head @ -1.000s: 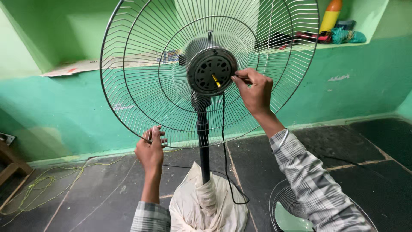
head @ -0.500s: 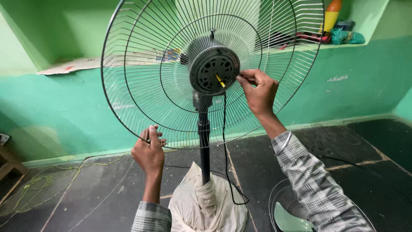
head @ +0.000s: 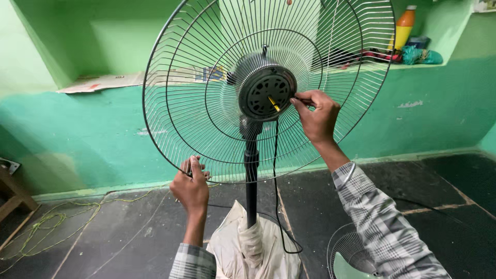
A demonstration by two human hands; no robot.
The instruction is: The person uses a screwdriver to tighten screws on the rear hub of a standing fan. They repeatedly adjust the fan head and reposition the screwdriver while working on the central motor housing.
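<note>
The left hand (head: 191, 188) grips the lower rim of the wire fan guard (head: 206, 103) — fingers curled around the wire. The right hand (head: 318, 116) pinches a small tool (mostly hidden) at the motor hub (head: 266, 93) — the fan stands upright on its pole (head: 251, 181).

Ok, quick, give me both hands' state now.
Left hand: closed on the lower rim of the wire fan guard.
Right hand: closed, fingers pinched at the motor housing; what they hold cannot be told.

You are in a simple room of a home: green painted walls (head: 103, 134), a dark stone floor (head: 129, 237), and a wall shelf (head: 413, 64) with a bottle (head: 403, 26) and household clutter.
</note>
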